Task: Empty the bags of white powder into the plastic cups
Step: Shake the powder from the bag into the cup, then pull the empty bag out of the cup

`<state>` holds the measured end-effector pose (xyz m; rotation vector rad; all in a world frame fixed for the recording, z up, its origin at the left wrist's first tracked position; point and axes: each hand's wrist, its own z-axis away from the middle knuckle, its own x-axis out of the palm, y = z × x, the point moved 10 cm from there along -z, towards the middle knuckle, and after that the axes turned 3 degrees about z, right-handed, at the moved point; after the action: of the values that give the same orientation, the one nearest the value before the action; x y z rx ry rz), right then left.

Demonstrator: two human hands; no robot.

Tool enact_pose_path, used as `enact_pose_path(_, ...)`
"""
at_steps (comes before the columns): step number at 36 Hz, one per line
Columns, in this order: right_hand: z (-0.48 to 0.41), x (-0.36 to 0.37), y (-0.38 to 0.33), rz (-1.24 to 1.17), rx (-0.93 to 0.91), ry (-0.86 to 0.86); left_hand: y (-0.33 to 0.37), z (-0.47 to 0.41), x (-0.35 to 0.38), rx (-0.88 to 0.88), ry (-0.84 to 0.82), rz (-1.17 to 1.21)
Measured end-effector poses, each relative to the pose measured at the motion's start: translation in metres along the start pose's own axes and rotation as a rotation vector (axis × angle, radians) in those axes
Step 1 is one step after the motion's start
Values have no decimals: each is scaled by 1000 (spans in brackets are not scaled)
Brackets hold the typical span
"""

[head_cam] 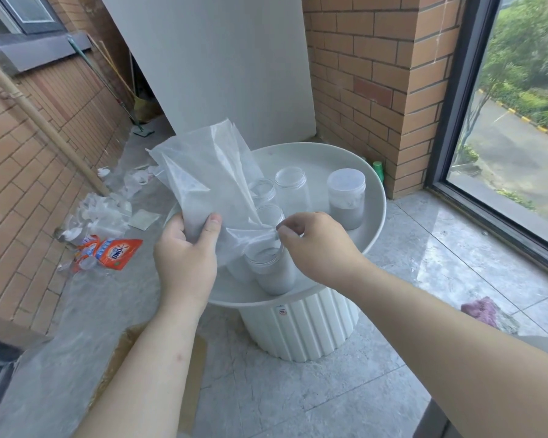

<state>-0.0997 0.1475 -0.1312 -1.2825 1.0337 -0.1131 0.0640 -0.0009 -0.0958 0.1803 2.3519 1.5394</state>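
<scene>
Both forearms come in from the bottom edge. Left hand (187,257) grips the lower body of the plastic bag (209,175), thumb on the front, fingers curled behind. Right hand (314,248) pinches the bag's lower corner between thumb and fingertips, just above the mouth of the near jar (274,275). The hands are apart, both clamped on the same bag. The bag is translucent and tilted, its open top up and away. Greyish-white shows through near the left thumb; cannot tell how much powder is inside.

The near jar is clear plastic with no lid. It stands at the near edge of the round white bench (374,222) and is filled with white powder most of the way up. Just behind it is a second open jar (271,216), partly behind the bag, contents unclear. Farther back are two more open jars, left one (261,189) half hidden, right one (291,181) looking empty. The lidded jar (346,197) stands to the right, apart from the others, roughly half full of powder.

The bench has a raised rim and a ribbed white base (298,330) on the stone-tile floor (298,399). A purple object (484,311) lies on the floor to the right. To the left are an orange OMO pouch (114,254) and a heap of crumpled clear bags (105,213).

Beyond the bench, a green bottle top (377,170) stands by the brick wall (377,74), with a white panel (219,64) and a broom (121,77) far left. A window (519,121) is on the right.
</scene>
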Motion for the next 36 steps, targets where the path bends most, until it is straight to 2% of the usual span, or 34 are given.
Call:
enact_pose_path(12,-4,4,-20,-101,-36,34,-15,-5,2,-213,-1,255)
enact_pose_path(16,0,6,-43,-69,-115,84,-19,-8,-16,-241,8,270)
enact_pose_path(20,10,28,-78,-71,-183,64,-23,-10,-54,-261,14,312)
enact_pose_path(24,28,72,-112,-48,-238,-7,-39,-3,-112,-344,74,317)
enact_pose_path(29,51,149,-131,-31,-222,-192,-69,11,-188,-450,142,205)
enact_pose_path(36,85,281,-99,-166,131,-551,-148,45,-273,-751,103,-65)
